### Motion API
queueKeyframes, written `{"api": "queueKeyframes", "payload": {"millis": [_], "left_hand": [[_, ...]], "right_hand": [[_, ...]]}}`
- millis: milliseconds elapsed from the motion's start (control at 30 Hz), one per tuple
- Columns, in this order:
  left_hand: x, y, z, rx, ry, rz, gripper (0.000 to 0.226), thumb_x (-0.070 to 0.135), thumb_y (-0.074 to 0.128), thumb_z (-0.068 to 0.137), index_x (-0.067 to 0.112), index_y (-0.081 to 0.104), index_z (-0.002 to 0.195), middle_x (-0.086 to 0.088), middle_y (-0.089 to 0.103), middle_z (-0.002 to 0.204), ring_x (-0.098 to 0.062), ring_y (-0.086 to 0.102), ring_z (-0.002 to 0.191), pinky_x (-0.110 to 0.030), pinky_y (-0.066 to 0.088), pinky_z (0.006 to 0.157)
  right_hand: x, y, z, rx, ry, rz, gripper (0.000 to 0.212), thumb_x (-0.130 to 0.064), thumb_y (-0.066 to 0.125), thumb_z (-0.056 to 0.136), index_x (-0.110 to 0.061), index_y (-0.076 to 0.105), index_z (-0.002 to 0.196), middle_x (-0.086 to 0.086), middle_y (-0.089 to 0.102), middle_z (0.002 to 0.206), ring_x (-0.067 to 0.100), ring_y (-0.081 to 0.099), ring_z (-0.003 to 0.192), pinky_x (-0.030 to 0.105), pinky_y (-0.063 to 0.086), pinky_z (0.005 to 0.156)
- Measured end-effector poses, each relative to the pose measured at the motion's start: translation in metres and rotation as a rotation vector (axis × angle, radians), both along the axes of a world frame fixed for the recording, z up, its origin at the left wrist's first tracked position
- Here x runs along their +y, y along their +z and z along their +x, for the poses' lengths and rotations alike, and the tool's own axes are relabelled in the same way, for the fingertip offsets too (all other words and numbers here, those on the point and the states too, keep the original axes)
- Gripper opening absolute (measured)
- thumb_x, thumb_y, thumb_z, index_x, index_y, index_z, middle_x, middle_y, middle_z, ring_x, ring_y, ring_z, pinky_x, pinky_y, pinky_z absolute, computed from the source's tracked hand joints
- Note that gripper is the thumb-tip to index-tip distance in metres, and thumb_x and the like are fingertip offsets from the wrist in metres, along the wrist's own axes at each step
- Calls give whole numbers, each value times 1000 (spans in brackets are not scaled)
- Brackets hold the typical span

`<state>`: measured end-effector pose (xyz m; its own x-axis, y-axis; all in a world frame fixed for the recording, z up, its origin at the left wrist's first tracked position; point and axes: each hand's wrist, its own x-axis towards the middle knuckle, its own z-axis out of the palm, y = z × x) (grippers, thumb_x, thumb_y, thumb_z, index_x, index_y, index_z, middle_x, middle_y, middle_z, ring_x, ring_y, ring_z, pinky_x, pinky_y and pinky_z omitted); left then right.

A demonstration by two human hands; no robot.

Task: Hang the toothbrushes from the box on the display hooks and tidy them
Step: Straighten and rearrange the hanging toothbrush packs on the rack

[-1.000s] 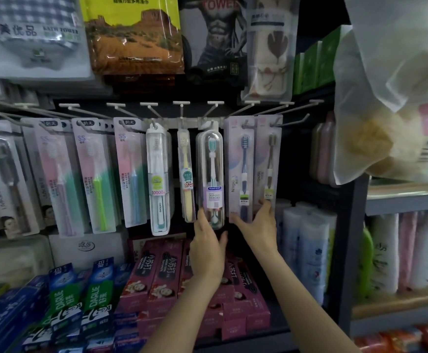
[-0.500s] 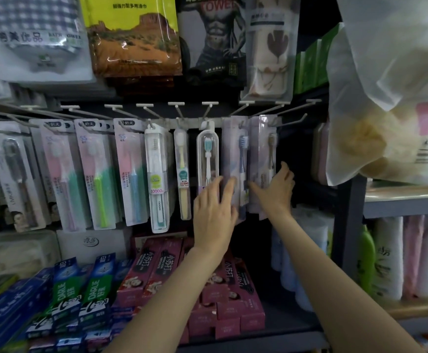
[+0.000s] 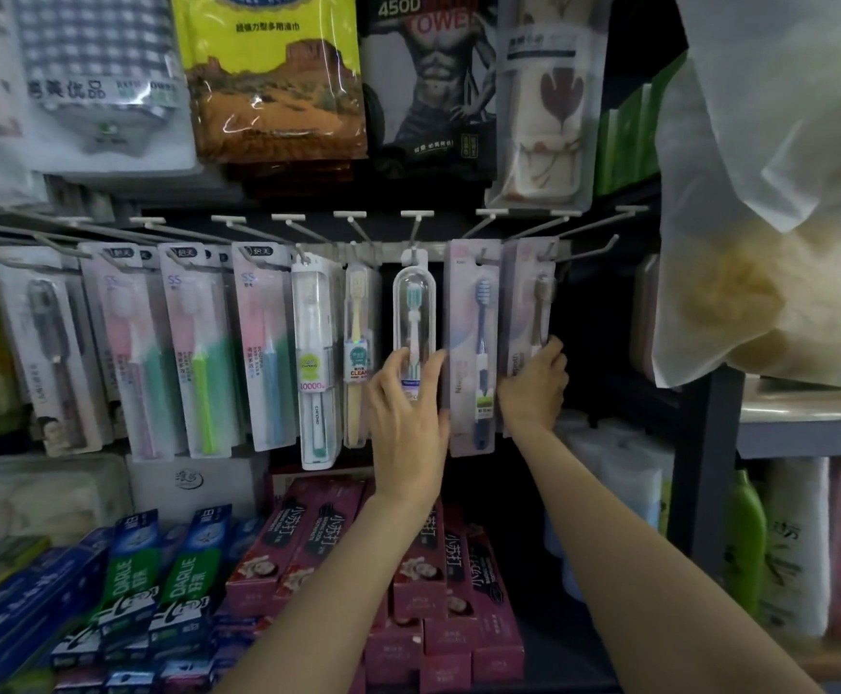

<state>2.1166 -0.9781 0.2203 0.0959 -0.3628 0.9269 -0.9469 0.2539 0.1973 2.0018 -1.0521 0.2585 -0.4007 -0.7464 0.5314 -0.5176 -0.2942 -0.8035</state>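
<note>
Clear plastic: the capsule case (image 3: 412, 323) is a glossy rounded tube with a teal-bristled brush inside, hanging on a hook (image 3: 416, 227) near 12 o'clock of the rack.
Left hand (image 3: 408, 408): thumb and fingers wrapped round the case's lower half, grasping it.
Right hand (image 3: 533, 383): fingers curled on the edge of the flat pale card pack (image 3: 528, 303) at about 2 o'clock.
Blue brush pack (image 3: 473, 343): flat card, between both hands.
Below: matte pink toothpaste boxes (image 3: 438, 568) at 6 o'clock.
</note>
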Motion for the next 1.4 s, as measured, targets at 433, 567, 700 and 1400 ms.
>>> {"api": "queueKeyframes", "payload": {"millis": [433,567,700,1400], "left_hand": [[-4,-13,-4,129,-63,35,72,-7,68,73,22,42,133,-18,38,131,-32,48,108,-33,51,77],[-5,-13,-3,132,-78,26,75,-9,67,73,25,36,133,-18,37,131,-33,49,108,-34,51,80],[-5,-14,-1,129,-100,19,78,-9,67,73,27,32,133,-18,37,130,-31,51,105,-32,52,79],[6,12,0,-144,55,-69,63,6,71,72,22,51,130,-16,50,130,-31,48,115,-46,47,87]], "right_hand": [[24,-6,-23,106,-35,-37,52,-25,67,82,0,38,117,17,42,123,34,53,104,33,41,71],[31,-3,-18,95,-21,-9,55,-25,66,83,0,37,122,16,42,125,34,52,107,36,44,75],[30,-5,-10,67,-14,14,60,-23,68,81,-1,34,125,17,39,130,35,51,112,40,48,82],[54,43,-24,-8,126,-339,66,-26,63,86,-23,28,142,8,22,144,24,24,130,36,30,106]]}}
